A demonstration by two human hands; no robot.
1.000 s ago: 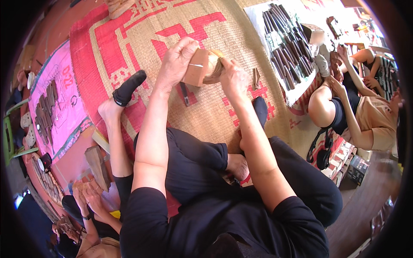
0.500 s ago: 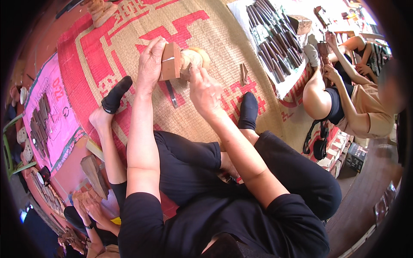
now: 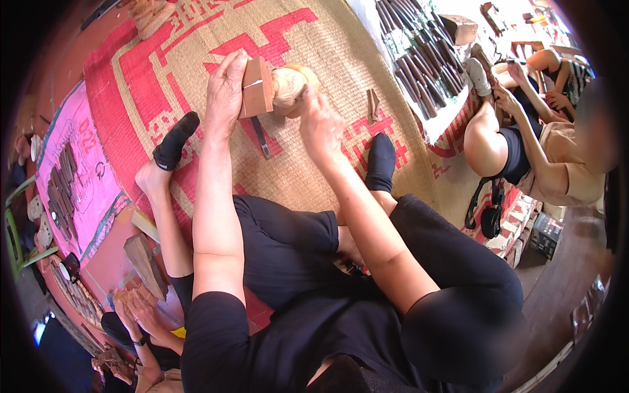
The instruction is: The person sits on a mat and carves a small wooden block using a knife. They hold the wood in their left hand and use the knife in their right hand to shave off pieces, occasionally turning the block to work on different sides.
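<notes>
My left hand [image 3: 225, 92] is closed around the reddish-brown wooden block [image 3: 257, 97] that forms one end of a wood carving. Pale, rounded carved wood [image 3: 287, 88] extends from the block to the right, over the mat. My right hand [image 3: 322, 128] is at the carving's right side, fingers curled together with the fingertips at the wood. Anything inside those fingers is hidden. Just below the block, a dark flat strip like a tool blade [image 3: 261, 137] lies on the mat. A small brown folded scrap [image 3: 373, 105] rests farther right.
The patterned straw mat [image 3: 341, 46] spreads between my socked feet. Rows of dark-handled tools [image 3: 426, 72] lie on white cloth at right, near a seated person [image 3: 537, 144]. More tools [image 3: 62, 190] sit on a pink sheet at left. Another person's hands [image 3: 137, 314] show lower left.
My right hand has shifted slightly right and down along the carving. My left hand and the block have moved a little left, and the carving's rounded face shows more.
</notes>
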